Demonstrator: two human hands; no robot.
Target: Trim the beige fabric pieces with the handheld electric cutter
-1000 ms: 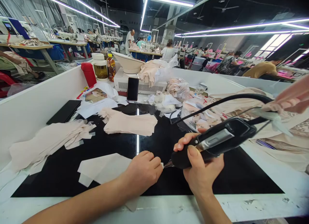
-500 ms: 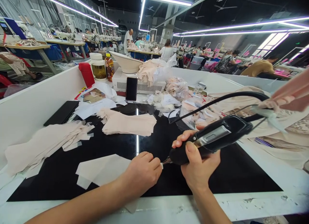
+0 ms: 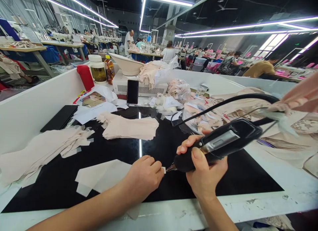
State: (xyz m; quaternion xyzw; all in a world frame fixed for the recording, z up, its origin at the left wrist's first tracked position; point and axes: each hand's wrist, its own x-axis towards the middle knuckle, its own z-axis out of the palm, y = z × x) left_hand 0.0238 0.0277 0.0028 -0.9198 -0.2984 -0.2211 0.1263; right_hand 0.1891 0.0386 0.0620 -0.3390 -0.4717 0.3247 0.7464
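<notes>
The right hand grips a black handheld tool, thumb and fingers wrapped round it, above the black mat on the bench. Its metal tip meets, or nearly meets, a small white piece that the left hand's fingers seem to pinch, beside a pale cloth lying flat.
</notes>
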